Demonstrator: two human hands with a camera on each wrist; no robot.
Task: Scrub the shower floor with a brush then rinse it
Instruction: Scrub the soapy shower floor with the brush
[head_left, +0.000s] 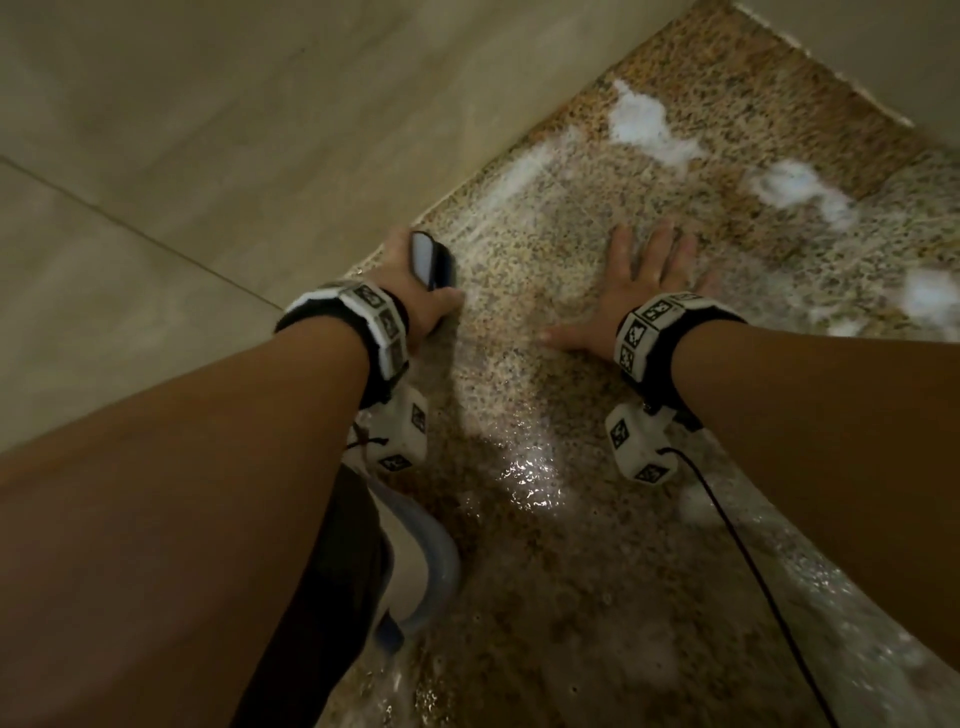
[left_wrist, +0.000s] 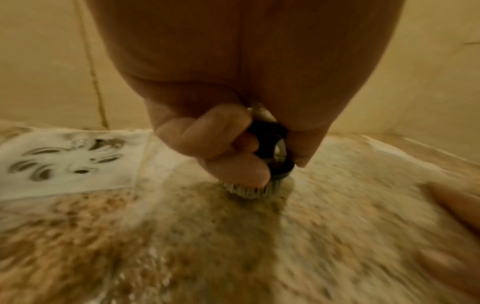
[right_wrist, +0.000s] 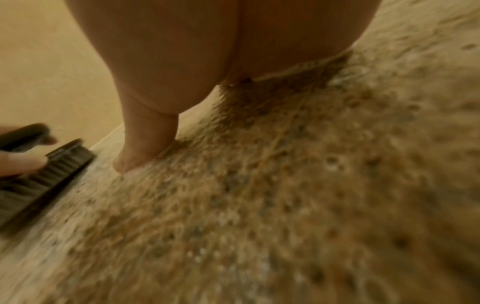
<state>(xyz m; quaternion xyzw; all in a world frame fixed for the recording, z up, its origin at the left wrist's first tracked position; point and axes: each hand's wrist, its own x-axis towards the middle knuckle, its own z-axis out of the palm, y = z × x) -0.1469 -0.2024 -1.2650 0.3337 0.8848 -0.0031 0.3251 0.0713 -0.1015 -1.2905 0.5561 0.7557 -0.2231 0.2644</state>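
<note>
Left hand (head_left: 415, 291) grips the brush (head_left: 434, 260), bristles down on the wet speckled floor (head_left: 545, 545) beside the wall (head_left: 208, 130), right hand (head_left: 631, 291) flat with fingers spread on the floor just beside, foam (head_left: 644, 124) patches beyond, drain (left_wrist: 70, 162) blurry, probably.

Left hand (left_wrist: 221, 148), centre: fingers curled round black-handled brush (left_wrist: 270, 156), bristles down on wet speckled shower floor (left_wrist: 207, 246). White square drain cover (left_wrist: 70, 162) at 9 o'clock.
</note>
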